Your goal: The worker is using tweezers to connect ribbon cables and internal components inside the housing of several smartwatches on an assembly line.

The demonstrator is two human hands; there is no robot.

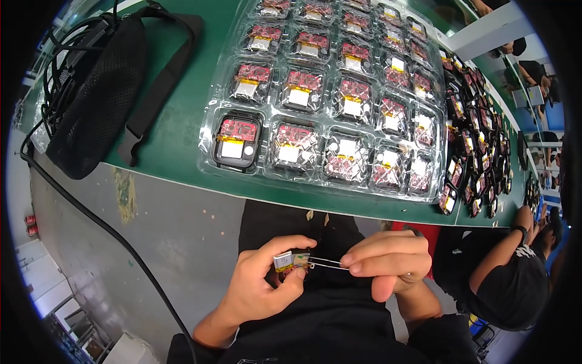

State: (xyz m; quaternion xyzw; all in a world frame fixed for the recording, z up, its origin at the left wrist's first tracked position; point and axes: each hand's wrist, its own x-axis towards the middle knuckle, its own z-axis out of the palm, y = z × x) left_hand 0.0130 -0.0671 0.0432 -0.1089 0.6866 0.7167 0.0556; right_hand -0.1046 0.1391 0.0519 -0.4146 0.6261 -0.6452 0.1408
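Above my lap, my left hand (pixel 257 285) grips a small black electronic device (pixel 300 251) between thumb and fingers. A silver pouch battery (pixel 283 261) with yellow tape along its lower edge sticks out at the device's left side. Part of a red circuit board shows near the thumb; my fingers cover much of the rest. In my right hand (pixel 391 258), pinched between thumb and fingers, is a pair of thin metal tweezers (pixel 328 263). Their tips reach the device from the right; exactly what they touch is too small to tell.
On the green table (pixel 176 121) lies a transparent plastic tray (pixel 209 136) of similar devices. More devices (pixel 479 139) are heaped at its right. A black mesh bag (pixel 100 103) with cables sits at the left, and a black cable (pixel 115 233) hangs down. A co-worker (pixel 515 273) sits at the right.
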